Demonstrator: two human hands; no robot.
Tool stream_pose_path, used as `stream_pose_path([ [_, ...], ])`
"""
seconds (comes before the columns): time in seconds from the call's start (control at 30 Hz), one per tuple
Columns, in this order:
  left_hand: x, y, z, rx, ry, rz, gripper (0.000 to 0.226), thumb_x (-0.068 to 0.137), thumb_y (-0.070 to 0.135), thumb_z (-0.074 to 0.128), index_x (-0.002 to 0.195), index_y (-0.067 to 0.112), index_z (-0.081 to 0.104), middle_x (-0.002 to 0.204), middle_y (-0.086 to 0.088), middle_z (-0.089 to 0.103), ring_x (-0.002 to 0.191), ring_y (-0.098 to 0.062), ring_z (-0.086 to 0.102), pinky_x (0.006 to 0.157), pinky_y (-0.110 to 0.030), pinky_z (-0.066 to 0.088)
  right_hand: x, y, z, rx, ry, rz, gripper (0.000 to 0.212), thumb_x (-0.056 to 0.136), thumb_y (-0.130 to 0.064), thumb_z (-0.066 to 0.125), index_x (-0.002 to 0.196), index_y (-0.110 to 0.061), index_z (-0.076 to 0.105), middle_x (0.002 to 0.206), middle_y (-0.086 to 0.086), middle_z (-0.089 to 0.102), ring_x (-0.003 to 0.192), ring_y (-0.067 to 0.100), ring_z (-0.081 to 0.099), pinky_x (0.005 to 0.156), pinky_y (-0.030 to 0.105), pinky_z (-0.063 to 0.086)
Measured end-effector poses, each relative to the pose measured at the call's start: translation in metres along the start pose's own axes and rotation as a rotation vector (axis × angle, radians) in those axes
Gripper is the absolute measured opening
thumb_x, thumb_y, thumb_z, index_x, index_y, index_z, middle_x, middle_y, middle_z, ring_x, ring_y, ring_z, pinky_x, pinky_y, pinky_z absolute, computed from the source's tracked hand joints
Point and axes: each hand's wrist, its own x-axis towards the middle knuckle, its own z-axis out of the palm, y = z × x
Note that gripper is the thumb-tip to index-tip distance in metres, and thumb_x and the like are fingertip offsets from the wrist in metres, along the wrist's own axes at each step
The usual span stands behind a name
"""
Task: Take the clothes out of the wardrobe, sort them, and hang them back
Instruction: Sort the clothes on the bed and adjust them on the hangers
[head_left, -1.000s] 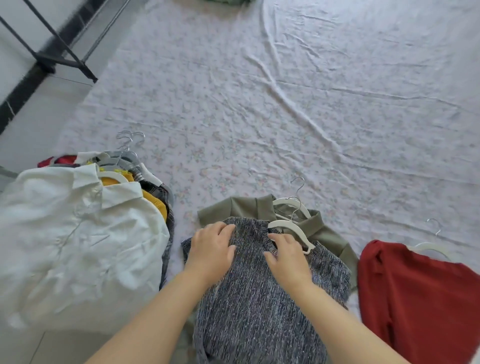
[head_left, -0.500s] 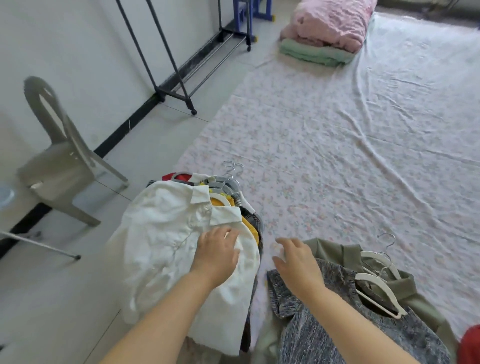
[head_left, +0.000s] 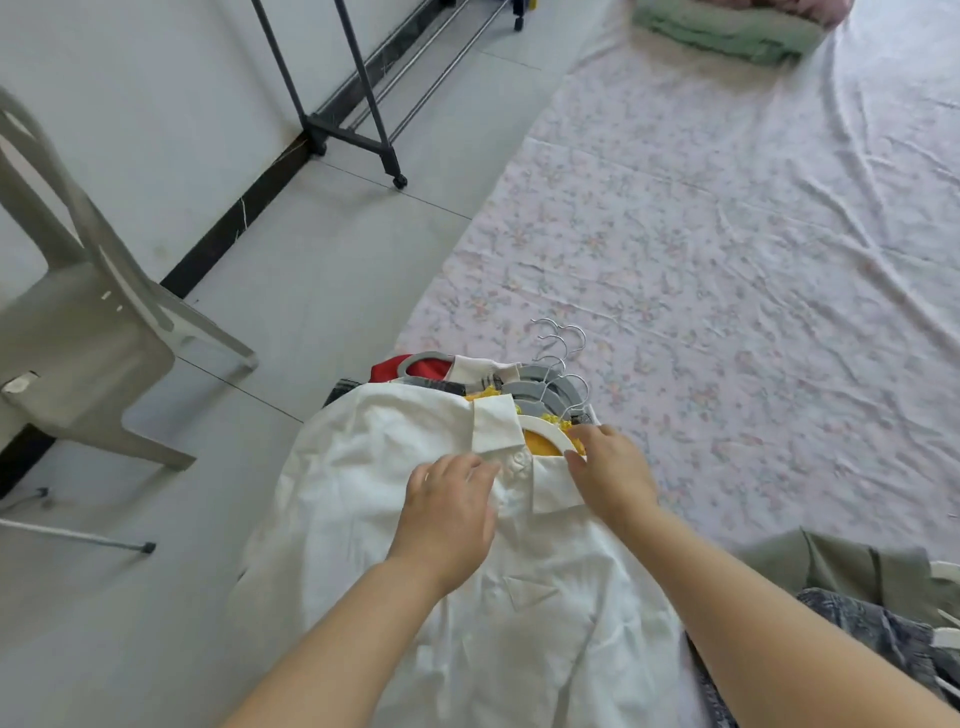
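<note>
While the left hand (head_left: 447, 512) rests flat, fingers loose, on the shirt (head_left: 415, 597) at lower centre, the right hand (head_left: 615, 478) touches its hanger (head_left: 543, 432); whether it grips cannot be told. Lifted carelessly, it may snag the grey hangers (head_left: 545, 387) just above.

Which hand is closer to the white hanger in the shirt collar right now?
Right. The right hand has fingertips at the white hanger; the left hand rests on the white shirt, left of it.
</note>
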Motion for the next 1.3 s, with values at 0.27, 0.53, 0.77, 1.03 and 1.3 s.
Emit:
stream_pose_path([
  [0.27, 0.010, -0.029, 0.023, -0.018, 0.045, 0.107, 0.040, 0.071, 0.037, 0.037, 0.103, 0.024, 0.057, 0.093, 0.009, 0.062, 0.084, -0.012, 0.062, 0.078, -0.027, 0.049, 0.036, -0.004, 0.040, -0.145, 0.083, 0.122, 0.025, 0.090, -0.023, 0.049, 0.113, -0.017, 0.057, 0.112, 0.003, 0.058, 0.102, 0.027, 0.055, 0.073, 0.032, 0.040],
  [0.53, 0.017, -0.018, -0.013, -0.058, 0.131, 0.115, 0.048, 0.075, 0.034, 0.037, 0.119, 0.015, 0.044, 0.107, -0.003, 0.064, 0.096, -0.018, 0.059, 0.084, -0.035, 0.050, -0.011, -0.016, 0.013, 0.096, 0.322, 0.166, 0.028, 0.089, -0.016, 0.053, 0.116, -0.015, 0.059, 0.115, 0.006, 0.056, 0.092, 0.035, 0.057, 0.069, 0.037, 0.045],
  [0.77, 0.015, 0.031, -0.071, -0.084, -0.010, 0.187, 0.053, 0.086, 0.032, 0.045, 0.136, 0.014, 0.039, 0.136, -0.005, 0.047, 0.129, -0.026, 0.040, 0.105, -0.046, 0.033, -0.107, -0.038, -0.031, 0.119, 0.661, -0.088, 0.040, 0.062, -0.008, 0.076, 0.088, -0.026, 0.052, 0.077, 0.002, 0.066, 0.053, 0.027, 0.062, 0.045, 0.024, 0.045],
  [1.03, -0.038, 0.071, -0.099, -0.112, 0.076, 0.447, 0.033, 0.085, 0.041, 0.038, 0.112, 0.027, 0.049, 0.100, 0.008, 0.065, 0.104, -0.012, 0.045, 0.089, -0.048, 0.046, -0.224, -0.024, -0.077, 0.068, 0.871, -0.109, 0.021, 0.072, -0.032, 0.051, 0.093, -0.032, 0.049, 0.076, -0.007, 0.064, 0.058, 0.013, 0.061, 0.050, 0.018, 0.038],
  [1.3, -0.140, 0.169, -0.096, -0.277, 0.185, 0.746, 0.022, 0.085, 0.032, 0.045, 0.105, 0.030, 0.055, 0.095, 0.009, 0.069, 0.094, -0.010, 0.051, 0.088, -0.032, 0.035, -0.389, 0.037, -0.073, 0.056, 1.047, 0.035, 0.018, 0.075, -0.035, 0.056, 0.092, -0.032, 0.051, 0.078, -0.012, 0.065, 0.058, 0.005, 0.059, 0.042, 0.019, 0.042],
])
